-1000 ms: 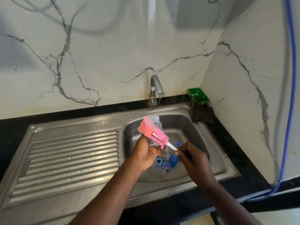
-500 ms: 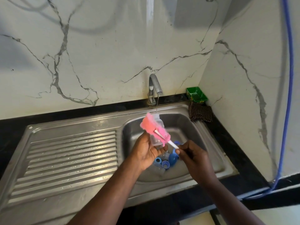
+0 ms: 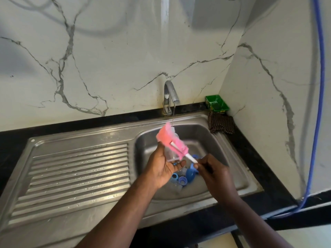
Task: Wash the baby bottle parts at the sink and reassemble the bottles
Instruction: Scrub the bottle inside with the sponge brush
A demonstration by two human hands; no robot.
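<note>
My left hand (image 3: 163,167) grips a clear baby bottle (image 3: 171,154) over the sink basin (image 3: 206,138), under a thin stream from the tap (image 3: 170,93). A pink sponge brush (image 3: 171,141) lies against the bottle's outside, covering most of it. Its white handle (image 3: 191,158) is pinched by my right hand (image 3: 215,173). Below the hands, several blue rings and caps (image 3: 184,176) and clear parts lie at the basin's bottom.
The ribbed steel drainboard (image 3: 75,172) stretches to the left. A dark checked cloth (image 3: 221,124) and a green tray (image 3: 216,102) sit at the back right corner. A blue hose (image 3: 318,104) hangs down the right wall. Black counter edges the sink.
The pink sponge has slid a little up and left along the bottle toward the water stream. Both hands keep their hold.
</note>
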